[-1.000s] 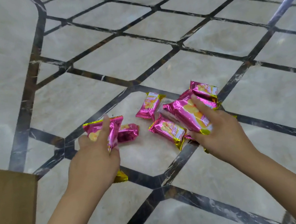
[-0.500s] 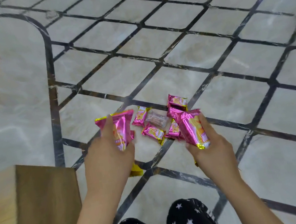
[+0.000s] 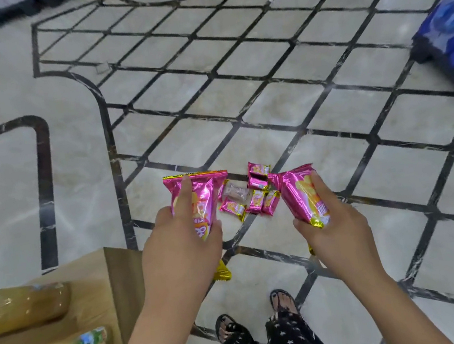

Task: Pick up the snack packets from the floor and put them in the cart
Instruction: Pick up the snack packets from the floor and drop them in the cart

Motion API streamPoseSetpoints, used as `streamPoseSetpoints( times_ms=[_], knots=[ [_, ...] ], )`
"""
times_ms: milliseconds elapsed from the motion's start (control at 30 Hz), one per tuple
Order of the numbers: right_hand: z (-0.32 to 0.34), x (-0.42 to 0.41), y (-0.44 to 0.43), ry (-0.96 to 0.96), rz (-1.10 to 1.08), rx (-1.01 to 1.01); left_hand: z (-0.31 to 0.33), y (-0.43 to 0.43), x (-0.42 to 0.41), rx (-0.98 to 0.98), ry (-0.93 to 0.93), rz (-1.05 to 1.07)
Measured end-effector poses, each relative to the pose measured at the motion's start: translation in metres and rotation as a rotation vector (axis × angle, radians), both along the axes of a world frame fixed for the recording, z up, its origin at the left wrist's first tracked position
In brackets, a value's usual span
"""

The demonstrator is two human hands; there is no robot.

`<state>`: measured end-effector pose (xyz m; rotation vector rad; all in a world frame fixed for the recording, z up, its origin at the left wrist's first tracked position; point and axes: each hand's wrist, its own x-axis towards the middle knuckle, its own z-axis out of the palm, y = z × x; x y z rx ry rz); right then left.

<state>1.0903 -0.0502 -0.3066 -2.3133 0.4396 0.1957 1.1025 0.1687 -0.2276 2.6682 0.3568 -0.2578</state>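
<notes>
My left hand grips a pink foil snack packet upright, index finger laid along its front. My right hand grips another pink snack packet, tilted left. Both are held well above the marble floor. Between my hands, down on the floor, lies a small heap of several pink packets with one clear-wrapped packet among them. At the lower left is a brown wooden surface with juice bottles on it; I cannot tell whether it is the cart.
Two yellow juice bottles lie on the brown surface. A blue pack of water bottles stands at the right edge. My feet in sandals are on the floor below my hands.
I have risen from the floor with a packet in each hand; the heap now looks smaller and farther below. The brown surface with bottles and the blue pack have come into view.
</notes>
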Motion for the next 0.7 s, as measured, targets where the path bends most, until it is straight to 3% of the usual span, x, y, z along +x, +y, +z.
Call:
streamPoseSetpoints(
  times_ms=[333,700],
  knots=[
    [0.067,-0.055,-0.020,-0.061,-0.068,0.041,0.048,-0.006,-0.050,-0.071,-0.070,-0.004],
    [0.083,-0.156,0.020,-0.078,-0.378,0.062,0.053,0.032,-0.084,-0.077,-0.072,-0.236]
  ],
)
